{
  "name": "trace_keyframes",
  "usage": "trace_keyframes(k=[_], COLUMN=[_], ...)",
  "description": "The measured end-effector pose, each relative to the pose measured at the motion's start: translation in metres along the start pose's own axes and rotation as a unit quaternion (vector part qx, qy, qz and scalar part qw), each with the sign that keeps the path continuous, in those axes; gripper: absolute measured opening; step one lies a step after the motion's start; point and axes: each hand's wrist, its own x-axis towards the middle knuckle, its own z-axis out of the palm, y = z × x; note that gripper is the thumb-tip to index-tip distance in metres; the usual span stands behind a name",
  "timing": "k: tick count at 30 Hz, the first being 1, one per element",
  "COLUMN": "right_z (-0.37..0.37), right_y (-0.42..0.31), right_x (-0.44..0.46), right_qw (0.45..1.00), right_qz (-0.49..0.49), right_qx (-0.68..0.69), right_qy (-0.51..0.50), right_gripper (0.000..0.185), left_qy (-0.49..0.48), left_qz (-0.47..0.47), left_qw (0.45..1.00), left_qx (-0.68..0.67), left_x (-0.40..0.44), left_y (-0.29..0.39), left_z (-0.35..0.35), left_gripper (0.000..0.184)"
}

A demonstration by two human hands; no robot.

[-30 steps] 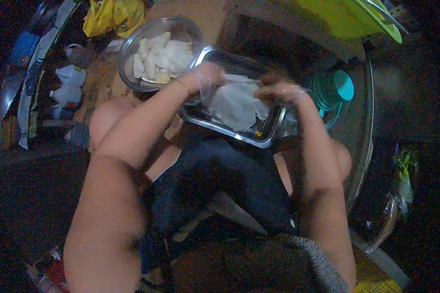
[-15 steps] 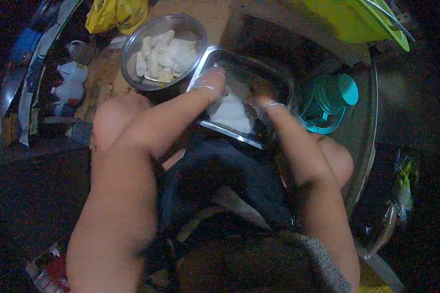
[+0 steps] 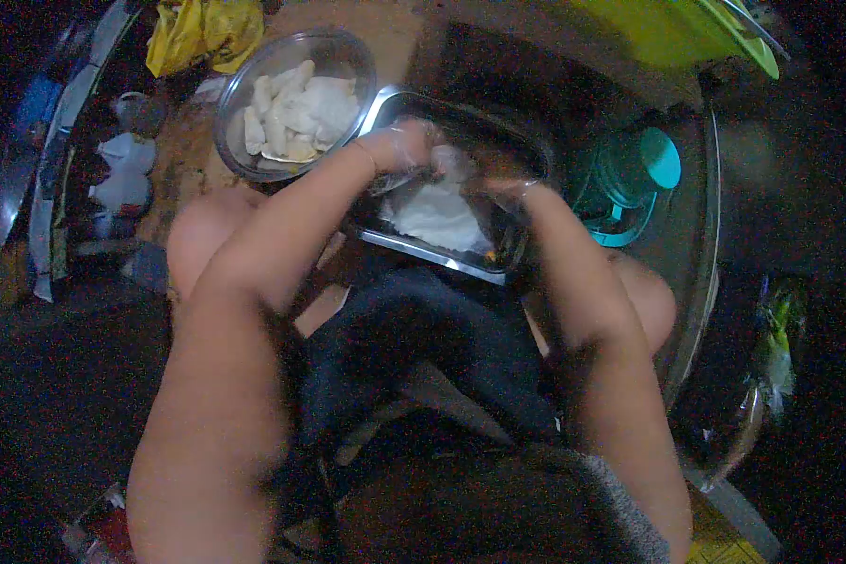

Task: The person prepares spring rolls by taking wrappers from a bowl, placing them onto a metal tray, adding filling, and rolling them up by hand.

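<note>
A metal tray (image 3: 432, 258) lies in front of my knees, with a white sheet-like piece (image 3: 439, 218) spread in it. My left hand (image 3: 409, 148), in a thin clear glove, is at the upper left of this piece, its fingers bent in on the sheet's far part. Facing it from the right, my right hand (image 3: 500, 180) is also gloved and dark in shadow; its fingers are blurred, and I cannot make out their grip. A small orange bit (image 3: 490, 255) lies in the tray's near right corner.
At the upper left, a round bowl (image 3: 227, 132) holds several pale rolled pieces (image 3: 287, 103). A yellow bag (image 3: 202, 36) is beyond it. A turquoise container (image 3: 630, 169) stands right of the tray, a green basin (image 3: 686, 33) behind. Green-leaved vegetables (image 3: 780, 329) lie far right.
Both hands have shifted over the tray and are closer together than a second ago. The white sheet now looks more gathered, its far part drawn up between the hands.
</note>
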Motion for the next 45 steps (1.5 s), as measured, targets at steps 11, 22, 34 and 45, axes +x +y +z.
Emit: trace_keyframes(k=[11,22,34,45], right_z=[-0.085,-0.022,-0.287,-0.396], right_y=[-0.027,-0.052,-0.173,-0.089], right_x=[-0.031,-0.051,-0.175,-0.070], right_qw=[0.992,0.958,0.825,0.879], right_qz=[-0.008,0.067,-0.140,0.176], right_qx=[0.053,-0.135,0.207,-0.436], right_qy=[0.111,-0.242,0.507,-0.083], right_gripper=[0.039,0.032,0.022,0.027], left_qy=[0.146,-0.161,0.185,0.125], left_qz=[0.112,-0.034,0.126,0.025], left_qw=[0.974,0.974,0.970,0.985], left_qx=[-0.130,0.154,0.093,0.118], left_x=[0.001,-0.025,-0.099,-0.143], left_y=[-0.010,-0.008,0.028,0.030], left_z=[-0.037,0.000,-0.110,-0.124], left_gripper=[0.026,0.026,0.047,0.045])
